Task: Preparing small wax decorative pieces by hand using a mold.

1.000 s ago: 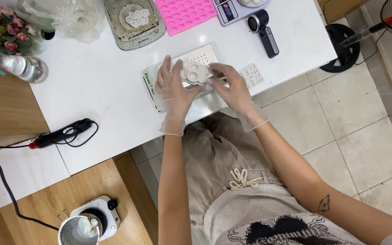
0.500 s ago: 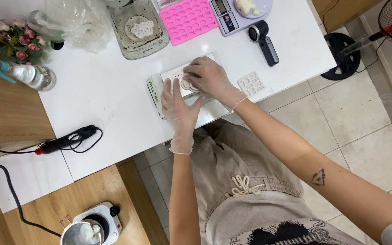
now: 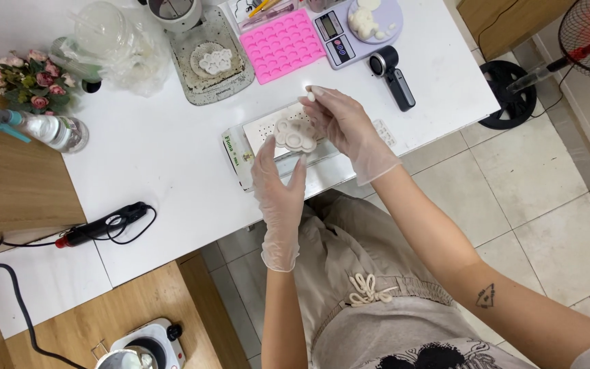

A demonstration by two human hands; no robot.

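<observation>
My left hand (image 3: 278,188), in a clear glove, holds a pale paw-shaped piece (image 3: 293,134) up above a white flat box (image 3: 254,140) at the table's front edge. My gloved right hand (image 3: 344,126) touches the piece from the right side and pinches a small white bit (image 3: 311,97) between its fingertips. A pink silicone mould (image 3: 283,45) lies farther back on the white table (image 3: 165,164). Left of the mould, a grey tray (image 3: 212,65) carries another paw-shaped piece.
A small scale with a purple plate (image 3: 356,27) and white lumps stands at the back right. A black handheld tool (image 3: 392,76) lies beside it. Flowers (image 3: 29,78), a spray bottle (image 3: 35,130) and a clear bag (image 3: 114,44) sit left. A black corded tool (image 3: 104,224) lies near the front.
The paw-shaped piece has been lifted off the box into my left hand. My right hand has risen from pressing on it and now pinches a small white bit.
</observation>
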